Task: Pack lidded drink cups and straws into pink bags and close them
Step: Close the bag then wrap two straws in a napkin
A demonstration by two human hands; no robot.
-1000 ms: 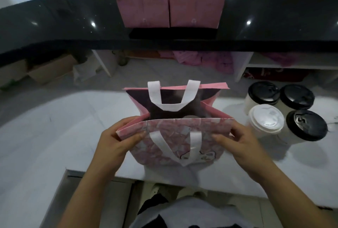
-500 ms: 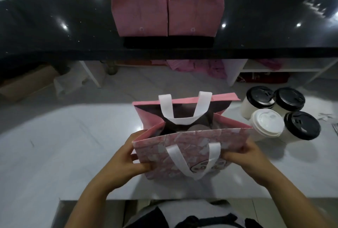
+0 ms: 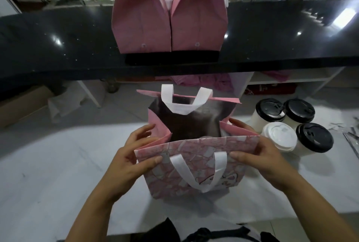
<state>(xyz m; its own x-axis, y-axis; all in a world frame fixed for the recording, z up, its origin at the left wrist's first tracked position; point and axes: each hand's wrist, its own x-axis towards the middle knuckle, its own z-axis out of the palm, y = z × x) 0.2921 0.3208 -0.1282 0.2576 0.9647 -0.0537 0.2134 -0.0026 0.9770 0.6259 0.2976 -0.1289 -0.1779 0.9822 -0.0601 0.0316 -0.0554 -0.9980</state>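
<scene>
Fingers (image 3: 153,161) of the left hand (image 3: 132,162) pinch the near left corner of the pink patterned bag with white loop handles (image 3: 194,150). The right hand (image 3: 260,156) pinches the near right corner, likely to draw the mouth shut. The bag stands open on the white desk (image 3: 48,173), close before the person. Inside, only a pale rounded shape shows, perhaps a cup lid. Four lidded paper cups (image 3: 279,138) wait just to its right, and two closed pink bags (image 3: 169,18) stand on the raised black desk (image 3: 58,33) beyond.
</scene>
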